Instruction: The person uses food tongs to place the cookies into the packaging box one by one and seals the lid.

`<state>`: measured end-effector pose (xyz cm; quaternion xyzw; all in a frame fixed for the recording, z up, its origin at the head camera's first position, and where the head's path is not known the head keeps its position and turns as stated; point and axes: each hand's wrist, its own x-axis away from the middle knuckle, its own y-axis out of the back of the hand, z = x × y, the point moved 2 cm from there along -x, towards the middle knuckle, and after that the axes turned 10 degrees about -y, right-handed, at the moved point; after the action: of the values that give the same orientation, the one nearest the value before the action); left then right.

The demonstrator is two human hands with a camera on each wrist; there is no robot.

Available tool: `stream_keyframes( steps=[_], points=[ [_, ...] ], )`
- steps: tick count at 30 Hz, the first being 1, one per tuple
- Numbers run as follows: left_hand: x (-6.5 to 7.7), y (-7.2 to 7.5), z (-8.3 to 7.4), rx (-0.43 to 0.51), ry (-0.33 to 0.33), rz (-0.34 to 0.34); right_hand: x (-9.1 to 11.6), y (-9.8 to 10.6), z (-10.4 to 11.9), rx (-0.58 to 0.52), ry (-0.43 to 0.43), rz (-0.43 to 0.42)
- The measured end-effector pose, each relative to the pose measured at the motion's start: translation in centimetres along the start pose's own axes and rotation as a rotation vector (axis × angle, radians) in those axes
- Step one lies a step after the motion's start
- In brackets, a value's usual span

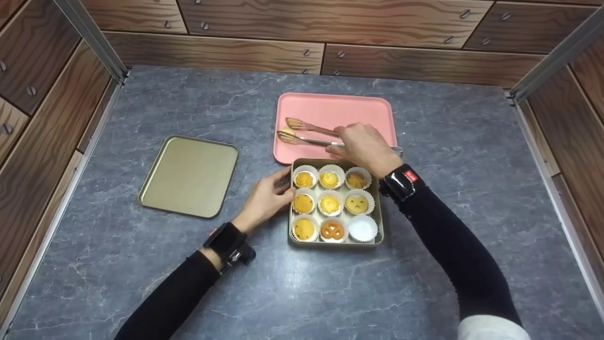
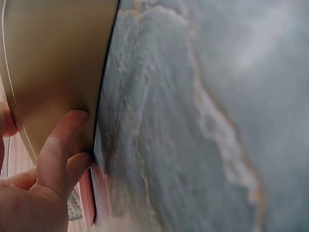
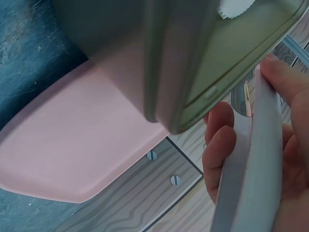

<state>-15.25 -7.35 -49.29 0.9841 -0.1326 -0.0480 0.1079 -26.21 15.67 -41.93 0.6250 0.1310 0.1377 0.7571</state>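
A square gold tin [image 1: 336, 245] holds rows of paper cups with small cookies; the front right paper cup [image 1: 363, 229] shows no cookie. My left hand [image 1: 264, 200] rests on the tin's left side, fingertips against its outer wall [image 2: 53, 72] and thumb right at the rim. My right hand [image 1: 365, 146] holds metal tongs [image 1: 325, 131] with slotted gold heads above the pink tray [image 1: 330, 107]. The tong heads are spread apart beside a small yellow cookie [image 1: 286, 132], partly hidden by the nearer head. In the right wrist view, fingers and thumb grip the tongs [image 3: 258, 159].
A gold lid [image 1: 188, 177] lies on the grey marbled table [image 1: 292, 288], left of the tin. The pink tray sits directly behind the tin. Wood-patterned panels [image 1: 255, 52] stand along the back and both sides, with metal rails at the corners.
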Motion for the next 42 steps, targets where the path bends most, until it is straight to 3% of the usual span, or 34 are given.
stream_keyframes(
  steps=[10,24,42],
  points=[
    [-0.1,-0.1,0.1,0.003,-0.004,0.0,0.7,-0.1,-0.5,-0.024,0.041,-0.046],
    [-0.1,-0.1,0.3,0.017,-0.035,-0.016,3.0,0.7,-2.6,-0.094,-0.003,-0.043],
    [0.0,-0.2,0.0,-0.007,0.02,-0.019,8.1,2.7,-4.7,-0.17,0.013,-0.113]
  ],
)
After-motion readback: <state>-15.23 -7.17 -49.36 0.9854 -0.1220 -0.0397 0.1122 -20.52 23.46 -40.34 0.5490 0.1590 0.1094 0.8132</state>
